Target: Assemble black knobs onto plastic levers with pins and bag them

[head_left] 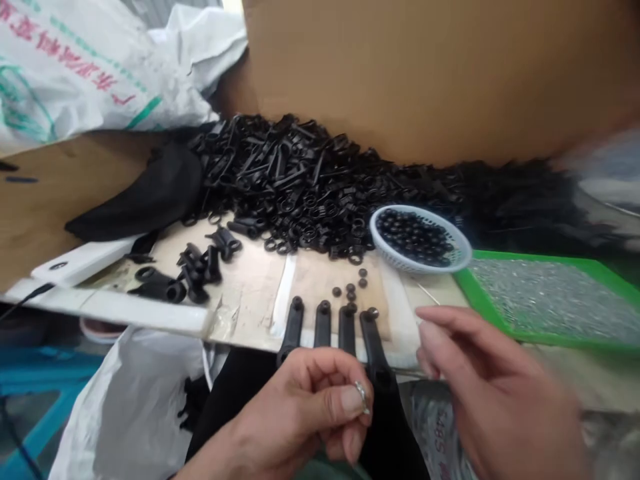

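My left hand [320, 407] is closed near the table's front edge, pinching small silver metal pieces [361, 395] between thumb and fingers. They look like screws or pins. Slightly blurred, my right hand [490, 380] is beside the green tray, thumb and fingers drawn together; anything in them is hidden. Between and beyond the hands, several black plastic arms [323, 323] lie in a row, their narrow ends pointing away from me. Small black round caps [351, 292] lie just past them, and some sit at the arms' ends.
A blue-white basket [457, 257] holds black round caps. The green tray [487, 300] holds many small silver pieces. Behind is a large heap of black plastic parts [300, 173] against cardboard [425, 80]. Loose black parts [197, 270] lie left; a white sack [125, 400] hangs below.
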`<state>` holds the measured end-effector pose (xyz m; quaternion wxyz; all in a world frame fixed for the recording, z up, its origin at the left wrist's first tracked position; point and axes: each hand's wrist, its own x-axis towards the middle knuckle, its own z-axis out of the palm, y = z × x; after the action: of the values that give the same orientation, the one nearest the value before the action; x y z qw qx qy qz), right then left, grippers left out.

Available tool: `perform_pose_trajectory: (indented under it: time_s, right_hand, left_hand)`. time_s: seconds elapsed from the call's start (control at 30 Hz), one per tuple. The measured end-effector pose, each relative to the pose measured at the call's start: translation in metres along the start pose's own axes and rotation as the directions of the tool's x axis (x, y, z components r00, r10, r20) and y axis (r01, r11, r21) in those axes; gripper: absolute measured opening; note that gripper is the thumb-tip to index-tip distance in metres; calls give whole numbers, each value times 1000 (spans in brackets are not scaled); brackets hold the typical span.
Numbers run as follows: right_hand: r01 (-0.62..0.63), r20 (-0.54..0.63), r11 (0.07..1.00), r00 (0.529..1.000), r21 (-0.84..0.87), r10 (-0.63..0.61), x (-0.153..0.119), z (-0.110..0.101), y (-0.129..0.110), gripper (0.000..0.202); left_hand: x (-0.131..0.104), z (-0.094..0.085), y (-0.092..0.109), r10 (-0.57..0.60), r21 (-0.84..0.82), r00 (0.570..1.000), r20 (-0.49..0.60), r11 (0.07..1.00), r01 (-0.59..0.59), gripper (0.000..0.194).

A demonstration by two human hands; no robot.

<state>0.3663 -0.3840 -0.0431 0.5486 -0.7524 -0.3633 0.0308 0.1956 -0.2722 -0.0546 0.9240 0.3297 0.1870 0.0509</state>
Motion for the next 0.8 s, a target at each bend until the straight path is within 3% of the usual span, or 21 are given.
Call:
perform_pose_trajectory:
  time_s: [0.07,0.13,0.2,0.27,0.33,0.4,0.57,0.67,0.8]
  right_hand:
    - [150,6,989,989,-18,-150,-4,-5,-27,11]
    - [167,-11,985,986,45,-166,-2,-6,-47,9]
    - [174,101,968,976,179,-194,4,-5,-53,11]
    - [133,200,949,960,286,-195,9,-5,-46,11]
    - [57,191,959,975,278,-113,10,-9,-32,11]
    - [-4,122,983,992,183,-19,7,-14,-15,13]
    - [-7,12,994,1000,-111,8,-10,-17,16,27]
    - [88,125,992,989,-86,-77,-21,-8,15,25]
    - [284,252,959,927,13,-278,-27,7,5,14]
  left_hand:
    - [0,7,4,44,1,998,-47,999,-44,27]
    - [-1,13,8,69,27,994,-86,997,-67,23]
    - [-1,19,13,78,23,985,-157,997,-76,19]
    - [0,22,17,88,13,968,-234,996,-88,16]
    - [3,23,21,116,30,954,-276,993,-112,15]
    - [7,24,24,157,54,949,-274,988,-148,15]
    - [14,20,25,207,-3,951,-228,977,-213,12]
    - [14,17,18,218,-58,953,-209,970,-235,12]
    - [11,16,6,221,-72,952,-210,968,-241,20]
